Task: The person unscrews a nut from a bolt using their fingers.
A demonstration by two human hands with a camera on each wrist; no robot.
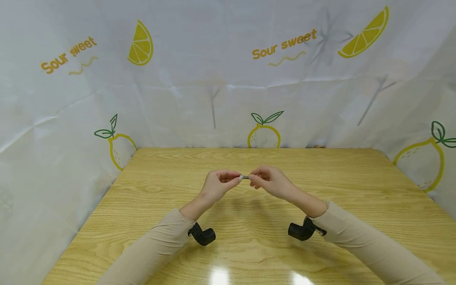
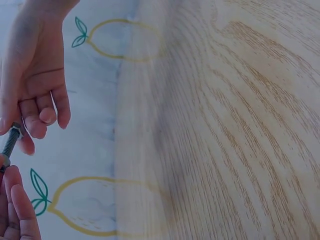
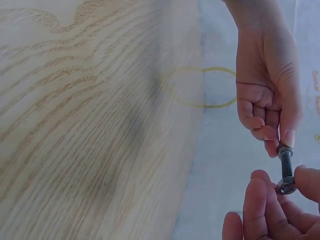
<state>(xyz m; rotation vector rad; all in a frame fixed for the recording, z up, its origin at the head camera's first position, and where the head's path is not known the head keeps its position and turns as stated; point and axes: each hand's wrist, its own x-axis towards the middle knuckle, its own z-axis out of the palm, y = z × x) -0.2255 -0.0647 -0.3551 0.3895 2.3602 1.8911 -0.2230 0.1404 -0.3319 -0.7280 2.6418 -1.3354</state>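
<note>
A short threaded metal bolt (image 1: 245,177) lies level between the two hands, above the wooden table. My left hand (image 1: 218,185) pinches its wider end between thumb and fingertips. At the other end, the thumb and fingers of my right hand (image 1: 273,182) pinch a hex nut (image 3: 285,188). The bare thread (image 3: 286,166) shows between the hands in the right wrist view. In the left wrist view the bolt (image 2: 9,145) stands at the left edge, partly covered by fingertips. Fingers hide part of both ends.
The wood-grained table (image 1: 142,198) spreads below and around the hands. A white cloth (image 1: 185,111) printed with lemons hangs behind it and along its sides. Black wrist mounts (image 1: 203,234) stick out from both sleeves, above the table.
</note>
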